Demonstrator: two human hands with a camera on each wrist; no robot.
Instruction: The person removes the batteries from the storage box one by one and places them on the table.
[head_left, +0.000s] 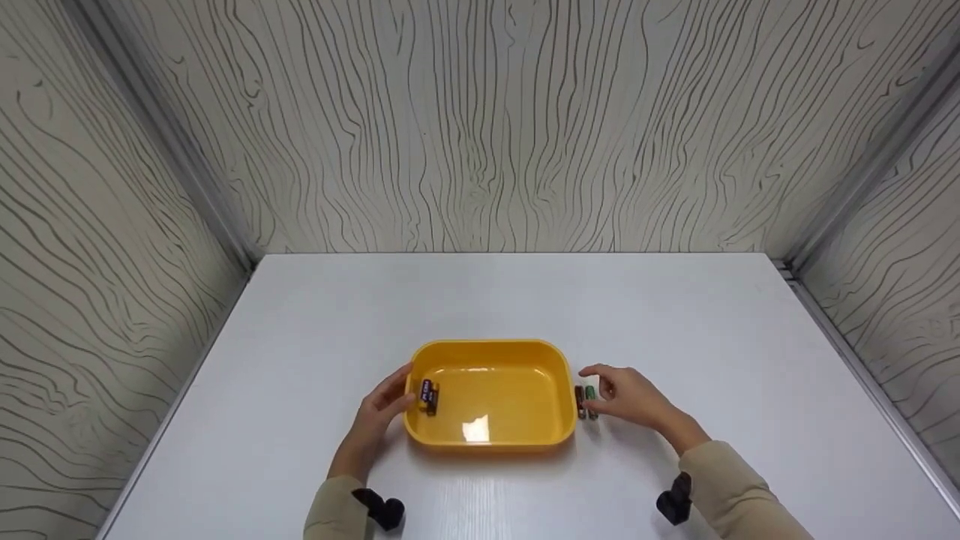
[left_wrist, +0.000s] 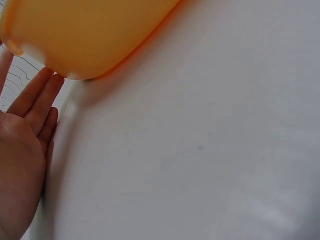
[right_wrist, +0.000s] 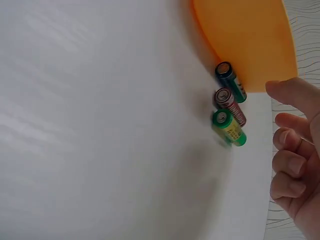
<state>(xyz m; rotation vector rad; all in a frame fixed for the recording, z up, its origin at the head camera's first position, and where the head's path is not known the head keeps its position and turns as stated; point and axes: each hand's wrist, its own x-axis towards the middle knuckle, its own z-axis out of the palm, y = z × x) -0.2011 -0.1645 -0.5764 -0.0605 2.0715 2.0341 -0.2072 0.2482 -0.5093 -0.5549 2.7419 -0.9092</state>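
My left hand [head_left: 379, 409] rests against the left end of a yellow plastic tub [head_left: 491, 448], its straight fingers [left_wrist: 37, 92] touching the outer wall. Inside, by that end, lie two dark batteries [head_left: 429, 397]. Past the tub's right end, my right hand [head_left: 630, 397] hovers with thumb and forefinger spread apart and nothing between them; its other fingers are curled loosely. Near it, in the right wrist view, three batteries lie side by side: a dark green one [right_wrist: 231, 82] against the tub wall, a red one [right_wrist: 230, 106] and a green-and-yellow one [right_wrist: 229, 128].
The tub stands on a white tabletop [head_left: 300, 315]. Wood-grain patterned panels [head_left: 480, 127] rise behind and at both sides. Black wrist mounts [head_left: 675, 499] sit on both sleeves.
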